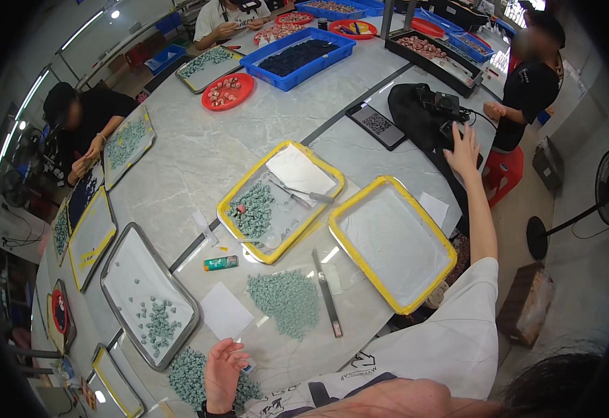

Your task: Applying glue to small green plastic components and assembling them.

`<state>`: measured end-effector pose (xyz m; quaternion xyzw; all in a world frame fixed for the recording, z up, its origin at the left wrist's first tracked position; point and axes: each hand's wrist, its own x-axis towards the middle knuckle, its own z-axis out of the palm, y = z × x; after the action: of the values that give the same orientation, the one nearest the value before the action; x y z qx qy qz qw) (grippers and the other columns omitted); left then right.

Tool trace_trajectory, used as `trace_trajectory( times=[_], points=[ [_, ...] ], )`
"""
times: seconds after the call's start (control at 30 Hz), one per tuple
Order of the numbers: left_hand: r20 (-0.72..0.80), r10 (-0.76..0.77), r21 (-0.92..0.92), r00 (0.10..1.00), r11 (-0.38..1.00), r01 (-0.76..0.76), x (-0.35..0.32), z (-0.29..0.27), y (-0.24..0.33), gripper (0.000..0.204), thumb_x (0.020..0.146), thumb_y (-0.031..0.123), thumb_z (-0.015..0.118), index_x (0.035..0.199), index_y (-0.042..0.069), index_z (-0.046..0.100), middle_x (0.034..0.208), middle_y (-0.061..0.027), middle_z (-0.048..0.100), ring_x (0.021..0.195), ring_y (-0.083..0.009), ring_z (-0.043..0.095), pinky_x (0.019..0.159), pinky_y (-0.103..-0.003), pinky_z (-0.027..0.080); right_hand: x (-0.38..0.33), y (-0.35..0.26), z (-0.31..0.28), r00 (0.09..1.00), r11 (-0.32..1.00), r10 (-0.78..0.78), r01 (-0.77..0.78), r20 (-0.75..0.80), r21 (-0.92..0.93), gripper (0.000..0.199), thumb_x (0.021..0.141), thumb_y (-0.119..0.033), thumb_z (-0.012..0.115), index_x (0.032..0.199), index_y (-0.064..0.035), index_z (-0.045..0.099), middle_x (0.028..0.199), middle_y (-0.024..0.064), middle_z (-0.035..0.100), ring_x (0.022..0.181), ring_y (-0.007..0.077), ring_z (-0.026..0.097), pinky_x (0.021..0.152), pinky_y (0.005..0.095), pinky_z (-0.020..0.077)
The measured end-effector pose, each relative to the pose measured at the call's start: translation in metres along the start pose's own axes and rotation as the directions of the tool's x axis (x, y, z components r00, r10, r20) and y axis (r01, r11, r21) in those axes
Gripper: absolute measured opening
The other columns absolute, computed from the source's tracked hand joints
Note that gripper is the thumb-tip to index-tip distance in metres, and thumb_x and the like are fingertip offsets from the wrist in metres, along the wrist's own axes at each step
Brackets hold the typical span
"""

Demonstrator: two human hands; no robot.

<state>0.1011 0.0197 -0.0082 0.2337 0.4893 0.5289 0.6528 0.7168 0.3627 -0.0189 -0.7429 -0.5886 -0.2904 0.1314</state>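
My right hand [463,150] is stretched out to the far right with its fingers spread, at a black bag [416,111] with a small black boxy device [446,103] and cables on it. Whether the fingertips touch the bag or hover over it I cannot tell. Close to my body, my left hand [222,369] is raised with loosely bent fingers and nothing visible in it. Beneath it lies a heap of small grey-green pieces [188,376]. A second, flatter heap of such pieces [283,303] spreads on the table in front of me.
A yellow-edged tray [391,244] lies at right; another [280,202] holds green pieces, tweezers and white sheets. A grey-rimmed tray [151,296] is at left. Nearby are a metal ruler-like strip [327,292], a lighter [221,263] and a phone [376,125]. Co-workers sit around.
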Motion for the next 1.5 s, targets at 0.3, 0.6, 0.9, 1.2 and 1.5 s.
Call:
trace_trajectory(
  times=[0.3, 0.6, 0.9, 1.2, 1.5],
  points=[
    [0.013, 0.129, 0.019, 0.992, 0.991, -0.129, -0.010, -0.027, -0.009, 0.058, 0.094, 0.051, 0.042, 0.128, 0.003, 0.045, 0.119, -0.0177, 0.054, 0.097, -0.0293, 0.059, 0.082, -0.041, 0.051, 0.030, -0.145, -0.001, 0.923, 0.939, -0.111, -0.025, 0.370, 0.343, 0.075, 0.072, -0.039, 0.074, 0.129, -0.0026, 0.041, 0.116, 0.0168, 0.054, 0.110, 0.0331, 0.050, 0.090, 0.0420, 0.0455],
    [0.043, 0.016, -0.158, 0.999, 0.987, -0.009, -0.013, -0.099, -0.051, 0.047, 0.099, 0.028, 0.036, 0.138, 0.002, 0.033, 0.136, -0.0145, 0.042, 0.120, -0.0286, 0.046, 0.099, -0.040, 0.039, 0.051, -0.137, 0.033, 0.865, 0.912, -0.153, -0.063, 0.478, 0.406, 0.097, 0.058, -0.037, 0.084, 0.135, -0.0050, 0.032, 0.118, 0.0193, 0.054, 0.113, 0.0363, 0.051, 0.094, 0.0427, 0.0459],
    [-0.048, 0.128, -0.237, 0.991, 0.962, -0.136, -0.046, -0.086, -0.040, 0.045, 0.099, 0.029, 0.037, 0.135, 0.003, 0.037, 0.134, -0.0136, 0.044, 0.118, -0.0272, 0.047, 0.097, -0.039, 0.040, 0.058, -0.124, 0.026, 0.853, 0.904, -0.176, -0.058, 0.491, 0.424, 0.086, 0.053, -0.041, 0.080, 0.120, -0.0011, 0.044, 0.106, 0.0239, 0.062, 0.101, 0.0368, 0.061, 0.087, 0.0414, 0.0494],
    [-0.419, 0.336, 0.007, 0.844, 0.930, -0.367, -0.092, -0.067, 0.003, 0.042, 0.098, 0.034, 0.041, 0.121, -0.001, 0.046, 0.108, -0.0141, 0.057, 0.088, -0.0201, 0.059, 0.077, -0.030, 0.048, 0.030, -0.056, -0.049, 0.851, 0.818, -0.525, 0.494, 0.029, 0.293, 0.087, 0.055, -0.036, 0.078, 0.123, 0.0017, 0.039, 0.108, 0.0209, 0.056, 0.103, 0.0381, 0.054, 0.088, 0.0422, 0.0470],
    [-0.662, 0.553, 0.431, 0.506, 0.833, -0.346, -0.115, -0.096, -0.011, 0.035, 0.099, 0.032, 0.042, 0.119, 0.003, 0.048, 0.102, -0.0076, 0.056, 0.080, -0.0120, 0.057, 0.070, -0.023, 0.045, 0.050, 0.040, -0.059, 0.934, 0.977, 0.201, -0.213, -0.294, -0.010, 0.098, 0.051, -0.053, 0.083, 0.122, 0.0021, 0.043, 0.099, 0.0222, 0.062, 0.093, 0.0417, 0.060, 0.084, 0.0475, 0.0479]
  ],
)
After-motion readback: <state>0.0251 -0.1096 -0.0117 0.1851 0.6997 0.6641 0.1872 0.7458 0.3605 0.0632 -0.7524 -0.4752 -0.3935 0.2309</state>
